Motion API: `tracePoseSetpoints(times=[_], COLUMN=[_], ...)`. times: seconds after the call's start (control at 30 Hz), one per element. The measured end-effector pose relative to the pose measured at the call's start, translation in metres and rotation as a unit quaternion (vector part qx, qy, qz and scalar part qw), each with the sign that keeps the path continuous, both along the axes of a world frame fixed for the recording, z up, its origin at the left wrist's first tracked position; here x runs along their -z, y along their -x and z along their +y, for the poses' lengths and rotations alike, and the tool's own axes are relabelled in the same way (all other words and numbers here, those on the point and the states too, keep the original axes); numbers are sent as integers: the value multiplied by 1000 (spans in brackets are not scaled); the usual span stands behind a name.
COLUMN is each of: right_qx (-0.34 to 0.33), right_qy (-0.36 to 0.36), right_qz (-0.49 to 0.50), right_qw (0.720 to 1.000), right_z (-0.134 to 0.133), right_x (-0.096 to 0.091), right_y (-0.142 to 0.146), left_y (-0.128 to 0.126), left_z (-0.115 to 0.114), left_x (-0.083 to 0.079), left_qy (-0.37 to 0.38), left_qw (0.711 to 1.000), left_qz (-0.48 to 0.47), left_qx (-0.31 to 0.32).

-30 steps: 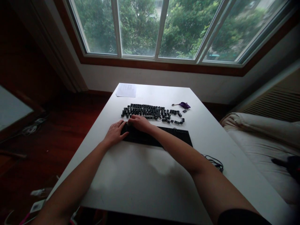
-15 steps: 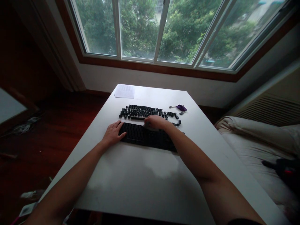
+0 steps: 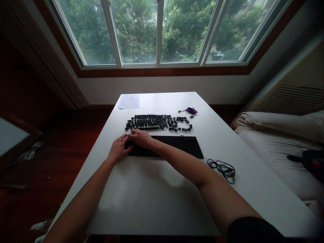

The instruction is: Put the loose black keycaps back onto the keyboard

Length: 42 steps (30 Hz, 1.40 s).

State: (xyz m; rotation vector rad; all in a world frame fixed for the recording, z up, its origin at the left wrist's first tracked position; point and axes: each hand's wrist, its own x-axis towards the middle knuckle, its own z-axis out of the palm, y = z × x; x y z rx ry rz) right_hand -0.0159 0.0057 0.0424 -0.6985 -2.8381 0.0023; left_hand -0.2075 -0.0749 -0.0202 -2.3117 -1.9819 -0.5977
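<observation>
A black keyboard (image 3: 177,143) with its keycaps off lies crosswise on the white table (image 3: 141,189). My left hand (image 3: 118,148) grips its left end, thumb over the top face and fingers along the side. Close beside those fingers, my right hand (image 3: 140,137) is bent down over the keyboard's upper left corner, its fingers drawn together. Whatever they hold, if anything, is hidden. Behind the keyboard, loose black keycaps (image 3: 149,122) are laid out in rows, and my right hand's knuckles come near the front row.
A purple object with a thin handle (image 3: 191,110) lies at the back right. Papers (image 3: 129,101) rest at the back left. A coiled black cable (image 3: 224,170) sits right of my right forearm. A padded, pale seat (image 3: 268,148) stands along the table's right side.
My right hand has moved left along the keyboard, from its middle to its upper left corner beside my left hand. My left hand stays put. The camera view has shifted, showing the cable.
</observation>
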Motion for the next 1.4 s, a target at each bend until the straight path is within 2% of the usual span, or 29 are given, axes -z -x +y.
tracePoseSetpoints(times=[0.17,0.37,0.6,0.7,0.77,0.87,1.0,1.13,1.23,1.33,1.4], right_qx=[-33,-32,50,73,86,77,11,-38,-31,-21,-4], right_qy=[13,84,150,183,192,174,157,151,122,84,61], right_qz=[-22,-53,-100,-115,-114,-82,-31,35,51,63,65], right_qw=[999,994,982,974,971,978,987,987,991,994,996], right_z=[14,26,36,43,46,45,33,11,-3,-10,-12], right_x=[-2,-12,-26,-35,-43,-52,-52,-35,-20,-7,0], right_y=[-46,-131,-237,-265,-270,-255,-194,-113,-55,-10,10], left_y=[-2,-1,5,9,12,16,16,18,26,35,40], left_z=[-3,-4,-1,2,4,5,5,6,5,1,-1], left_x=[-4,-6,-7,-8,-9,-9,-7,-2,1,1,1], left_qy=[15,18,19,19,20,12,0,11,20,31,40], left_qw=[1000,1000,1000,1000,999,999,999,998,997,995,993], left_qz=[-6,-15,-21,-24,-27,-34,-41,-55,-69,-62,-59], left_qx=[-14,-14,-1,3,12,5,-11,10,38,67,93])
